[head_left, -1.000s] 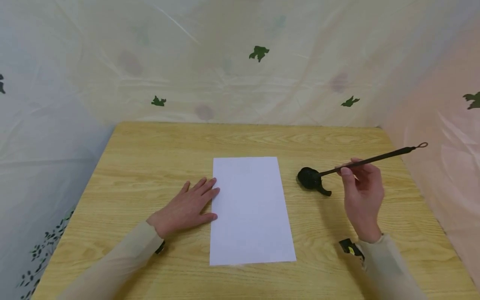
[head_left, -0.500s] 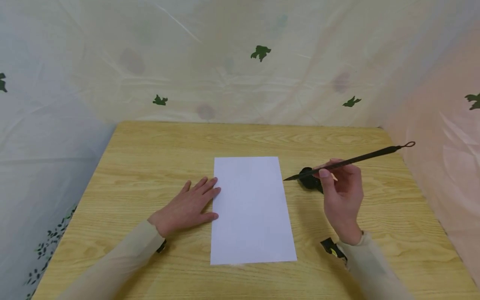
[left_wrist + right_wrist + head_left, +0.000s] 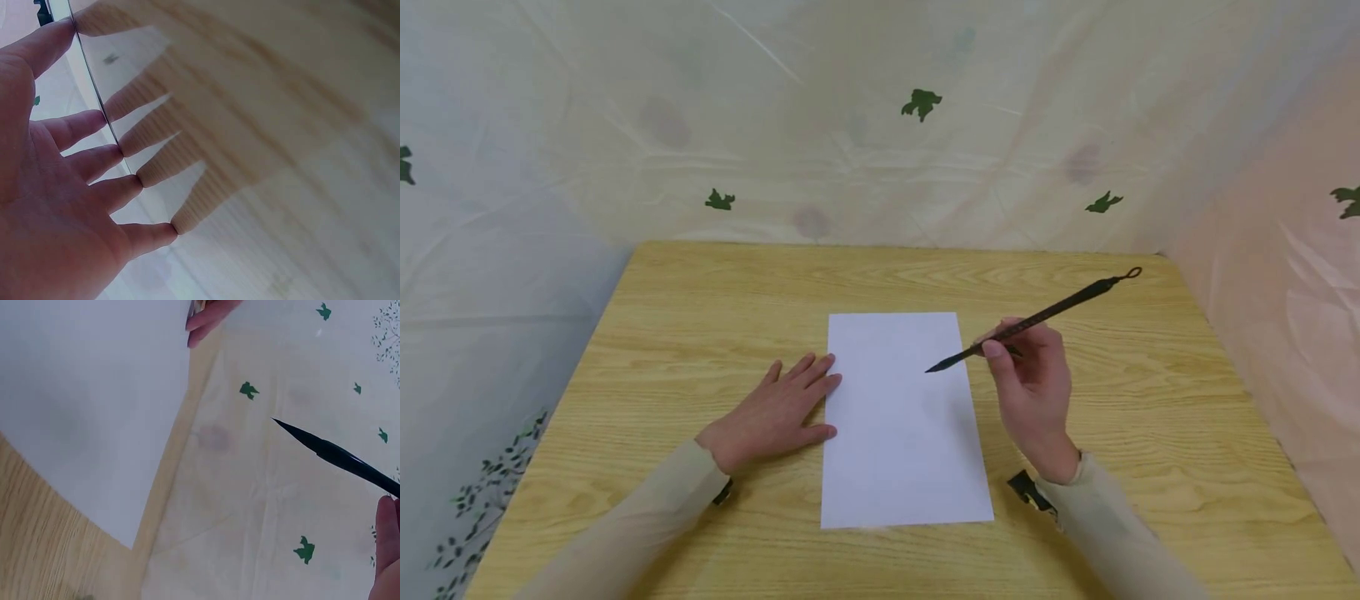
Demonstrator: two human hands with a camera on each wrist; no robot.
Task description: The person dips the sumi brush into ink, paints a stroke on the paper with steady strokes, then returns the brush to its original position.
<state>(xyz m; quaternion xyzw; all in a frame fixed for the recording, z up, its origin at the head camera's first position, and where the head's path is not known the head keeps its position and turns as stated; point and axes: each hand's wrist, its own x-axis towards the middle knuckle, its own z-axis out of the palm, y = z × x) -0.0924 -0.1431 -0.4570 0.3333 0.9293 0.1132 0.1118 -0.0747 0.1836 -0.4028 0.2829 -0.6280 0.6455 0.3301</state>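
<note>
A sheet of white paper point(image 3: 895, 433) lies on the wooden table, unmarked where it shows. My left hand point(image 3: 771, 421) rests flat at its left edge, fingers spread, with fingertips and thumb tip on the margin. In the left wrist view the fingers point(image 3: 94, 164) are straight against the shiny tabletop. My right hand point(image 3: 1037, 383) pinches a dark writing brush point(image 3: 1048, 312) by its handle. The brush slants, with its pointed black tip over the paper's upper right part and its hanging loop up to the right. The right wrist view shows the pointed bristles point(image 3: 300, 434) close up.
The wooden table point(image 3: 1150, 417) extends around the paper on every side. A pale cloth point(image 3: 850, 167) with green bird shapes hangs behind it, and cloth also hangs at both sides. The black pot seen earlier is mostly hidden behind my right hand.
My right hand has lifted the brush out of the black pot and carried it left, so its tip now overlaps the paper. My left hand has stayed in place.
</note>
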